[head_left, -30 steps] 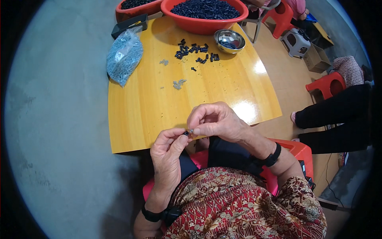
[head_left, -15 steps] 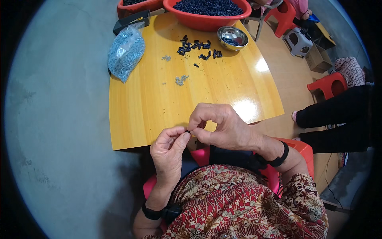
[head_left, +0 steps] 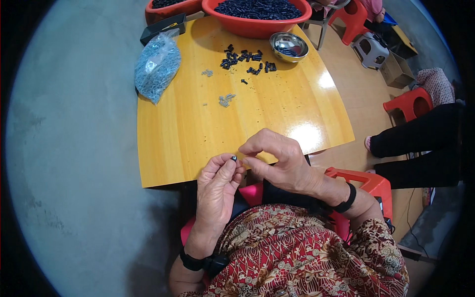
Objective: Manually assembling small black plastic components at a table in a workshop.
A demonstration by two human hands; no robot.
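Note:
Near the table's front edge, my left hand pinches a small black plastic piece between thumb and forefinger. A pale, shiny spot shows on its upper end. Just to the right is my right hand, its thumb and forefinger tips apart and nothing visible between them. Farther up the table lie small silvery metal parts in a loose pile, with a smaller group of metal parts beyond. Several black plastic pieces are scattered behind these.
A steel bowl holds some black pieces. At the back sits a large red basin heaped with black parts. A clear bag of metal parts rests at the table's left edge, beside a dark tray. A person's dark-trousered legs are at right.
My right hand has drawn slightly away from the black piece, its fingertips parting. My left hand has shifted right and turned, so the piece's pale end now shows.

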